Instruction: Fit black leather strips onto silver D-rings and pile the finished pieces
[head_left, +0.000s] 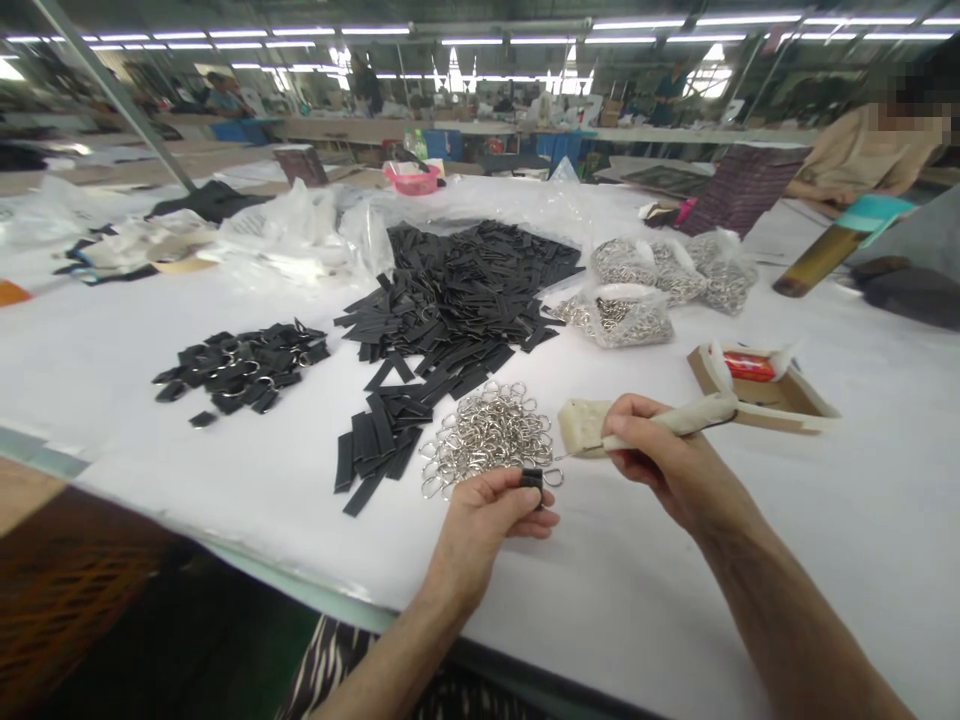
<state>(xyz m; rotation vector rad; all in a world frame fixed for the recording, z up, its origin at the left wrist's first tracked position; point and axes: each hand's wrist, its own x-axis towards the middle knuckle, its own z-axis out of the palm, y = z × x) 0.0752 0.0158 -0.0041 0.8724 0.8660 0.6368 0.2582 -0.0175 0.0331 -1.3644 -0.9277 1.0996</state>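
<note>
My left hand point(491, 520) pinches a small folded black strip point(532, 480) between thumb and fingers above the near part of the table. A metal ring point(553, 478) shows right beside the strip; whether it is threaded on it I cannot tell. My right hand point(660, 455) is closed around a thin-tipped tool with a pale wrapped handle point(694, 415), its tip pointing left toward the strip. Behind the tool lies a pale yellowish block point(581, 425). A heap of silver metal rings point(491, 430) lies just beyond my left hand, with loose black strips point(375, 435) to its left.
A large pile of black strips point(472, 285) covers the table's middle. Folded black pieces with rings point(244, 365) lie at left. Bags of rings point(626, 315), an open cardboard box point(780, 405) and a turquoise-lidded bottle point(832, 250) stand right. A person point(862, 150) sits at far right.
</note>
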